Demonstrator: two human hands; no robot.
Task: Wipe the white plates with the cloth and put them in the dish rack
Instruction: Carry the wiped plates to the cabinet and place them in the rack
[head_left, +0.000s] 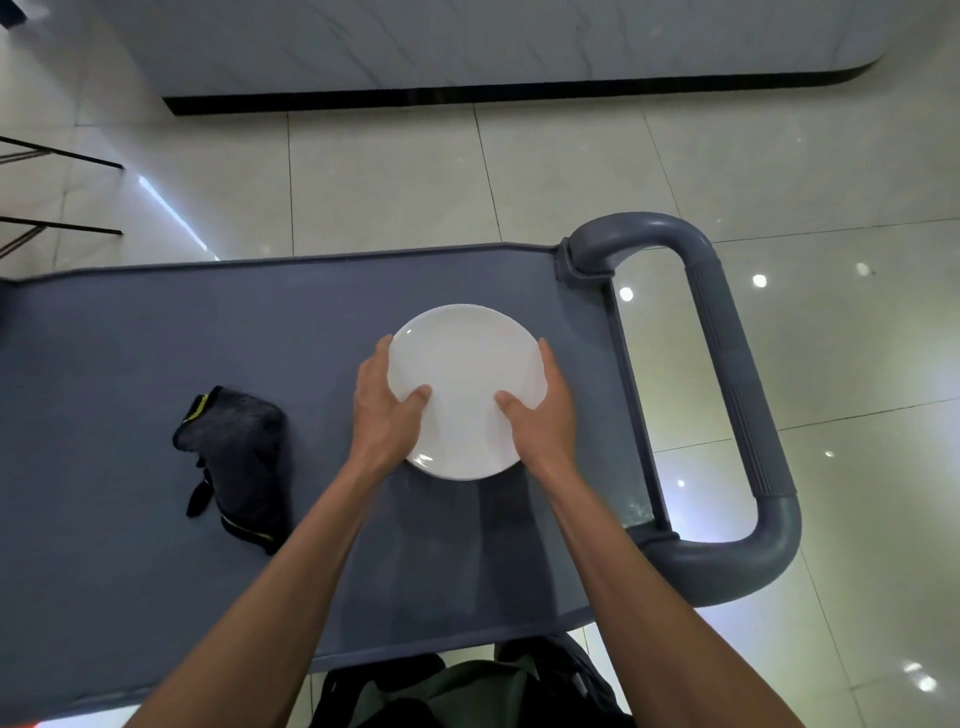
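Head view — both hands grip round glossy plate (464, 374).

Even, moderately bright overhead lighting. Small round glare spots on the glossy floor tiles (831, 322) at right of frame; a bright streak at left. Soft forearm shadows on the bench (156, 338). Wide-angle bending toward edges. Slight overall softness.

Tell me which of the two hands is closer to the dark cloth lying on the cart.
The left hand. It grips the white plate's left edge, on the side where the cloth lies; the right hand grips the far edge, toward the cart handle.
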